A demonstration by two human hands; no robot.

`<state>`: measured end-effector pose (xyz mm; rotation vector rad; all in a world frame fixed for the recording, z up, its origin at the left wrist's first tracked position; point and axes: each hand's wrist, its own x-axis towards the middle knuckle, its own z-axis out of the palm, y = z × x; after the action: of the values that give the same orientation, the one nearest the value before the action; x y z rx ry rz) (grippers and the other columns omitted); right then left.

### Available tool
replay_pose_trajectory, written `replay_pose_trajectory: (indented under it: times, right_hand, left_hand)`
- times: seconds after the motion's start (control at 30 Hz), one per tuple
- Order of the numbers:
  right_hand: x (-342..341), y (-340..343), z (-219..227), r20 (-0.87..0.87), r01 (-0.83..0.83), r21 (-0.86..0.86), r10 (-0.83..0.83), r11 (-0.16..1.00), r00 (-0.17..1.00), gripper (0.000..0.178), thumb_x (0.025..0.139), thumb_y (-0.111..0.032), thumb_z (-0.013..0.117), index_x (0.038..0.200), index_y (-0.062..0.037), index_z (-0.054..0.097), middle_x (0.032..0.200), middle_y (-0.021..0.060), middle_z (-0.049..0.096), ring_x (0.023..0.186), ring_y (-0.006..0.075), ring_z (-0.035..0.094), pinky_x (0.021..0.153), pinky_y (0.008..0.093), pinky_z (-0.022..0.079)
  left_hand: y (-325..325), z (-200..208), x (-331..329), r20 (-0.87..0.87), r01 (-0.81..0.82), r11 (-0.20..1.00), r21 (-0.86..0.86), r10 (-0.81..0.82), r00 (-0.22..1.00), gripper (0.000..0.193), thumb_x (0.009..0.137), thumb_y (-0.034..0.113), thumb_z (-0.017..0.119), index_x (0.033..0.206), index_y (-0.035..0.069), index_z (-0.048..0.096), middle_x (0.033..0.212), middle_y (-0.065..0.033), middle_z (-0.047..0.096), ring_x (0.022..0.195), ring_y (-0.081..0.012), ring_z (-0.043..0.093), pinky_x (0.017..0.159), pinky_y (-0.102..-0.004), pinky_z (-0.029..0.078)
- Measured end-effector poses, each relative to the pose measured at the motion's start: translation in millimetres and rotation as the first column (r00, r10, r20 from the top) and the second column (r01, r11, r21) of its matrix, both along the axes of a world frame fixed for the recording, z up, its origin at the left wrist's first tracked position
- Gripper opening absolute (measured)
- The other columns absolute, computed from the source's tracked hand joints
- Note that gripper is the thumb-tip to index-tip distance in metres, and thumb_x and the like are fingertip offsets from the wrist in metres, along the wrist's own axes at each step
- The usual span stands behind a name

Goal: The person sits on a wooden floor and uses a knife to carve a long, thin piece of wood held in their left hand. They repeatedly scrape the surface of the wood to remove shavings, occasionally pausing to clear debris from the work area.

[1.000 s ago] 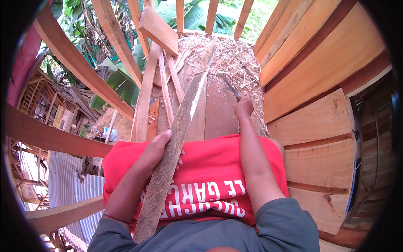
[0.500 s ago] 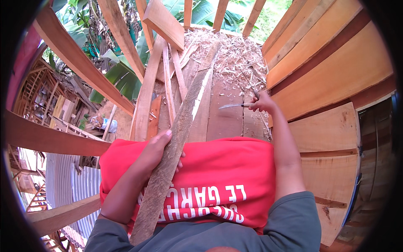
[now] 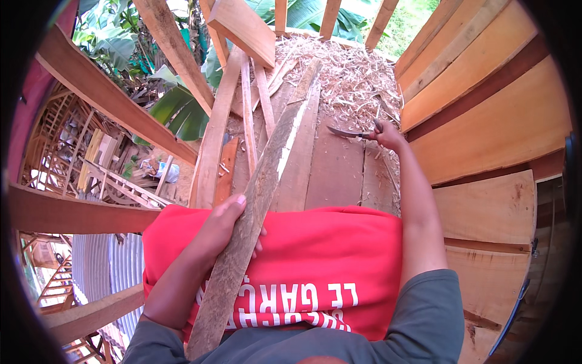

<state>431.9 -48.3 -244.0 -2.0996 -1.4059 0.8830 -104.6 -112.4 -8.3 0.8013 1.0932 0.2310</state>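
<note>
Both hands grip shut: left hand (image 3: 221, 227) around rough plank (image 3: 260, 200), right hand (image 3: 388, 134) around knife (image 3: 347, 132).

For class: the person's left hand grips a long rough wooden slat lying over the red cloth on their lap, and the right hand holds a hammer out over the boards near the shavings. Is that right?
Not quite. The head view shows the right hand holding a knife with a curved blade, not a hammer. The rest stands: the left hand grips the long rough wooden slat over the red cloth, near the shavings.
</note>
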Motion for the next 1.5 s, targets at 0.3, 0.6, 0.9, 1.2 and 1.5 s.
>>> replay_pose_trajectory:
  times: [0.3,0.6,0.9,1.2,1.5]
  right_hand:
    - [4.0,27.4,88.8,0.257,0.075,0.009,-0.075,0.997,0.964,0.040,0.074,-0.025,0.088,0.071,-0.0014,0.055,0.067,0.0064,0.057,0.063,0.0155,0.052,0.058,0.0375,0.043]
    - [-81.5,29.8,54.6,0.079,-0.405,-0.100,0.413,0.909,0.908,0.041,0.080,-0.021,0.085,0.069,-0.0028,0.050,0.065,0.0045,0.056,0.063,0.0156,0.049,0.060,0.0364,0.041]
    - [-26.9,73.4,27.6,0.427,0.116,0.195,-0.191,0.974,0.884,0.030,0.082,-0.026,0.081,0.077,-0.0014,0.065,0.070,0.0099,0.067,0.066,0.0149,0.062,0.060,0.0363,0.046]
    - [-115.4,92.2,40.0,-0.018,-0.189,0.118,0.192,0.975,0.981,0.038,0.079,-0.018,0.083,0.064,-0.0035,0.052,0.060,0.0026,0.054,0.059,0.0138,0.048,0.056,0.0359,0.039]
    - [-95.0,135.7,20.6,0.254,0.157,0.268,-0.227,0.951,0.940,0.038,0.078,-0.029,0.087,0.072,-0.0032,0.060,0.066,0.0055,0.061,0.060,0.0157,0.054,0.058,0.0375,0.044]
  left_hand:
    - [0.2,-2.5,-2.4,-0.009,-0.027,1.000,-0.015,0.026,1.000,0.040,0.109,0.037,0.033,0.126,0.002,0.044,0.085,-0.0153,0.067,0.062,-0.0203,0.069,0.052,-0.0317,0.058]
    - [1.2,0.7,-0.8,-0.001,-0.039,0.999,-0.006,0.039,0.999,0.040,0.109,0.036,0.032,0.125,0.002,0.045,0.085,-0.0150,0.067,0.062,-0.0207,0.069,0.052,-0.0314,0.057]
    - [9.1,2.8,-3.6,-0.037,-0.096,0.995,0.002,0.096,0.995,0.044,0.109,0.036,0.033,0.129,0.000,0.047,0.082,-0.0168,0.066,0.061,-0.0242,0.068,0.053,-0.0345,0.058]
    - [16.8,11.8,-8.3,-0.041,-0.199,0.979,0.042,0.201,0.979,0.044,0.109,0.037,0.036,0.124,-0.001,0.050,0.081,-0.0178,0.066,0.061,-0.0253,0.068,0.052,-0.0358,0.058]
    - [17.3,11.1,-10.5,-0.028,-0.177,0.983,0.047,0.179,0.983,0.043,0.108,0.037,0.036,0.121,-0.002,0.050,0.081,-0.0182,0.066,0.061,-0.0255,0.068,0.052,-0.0357,0.058]
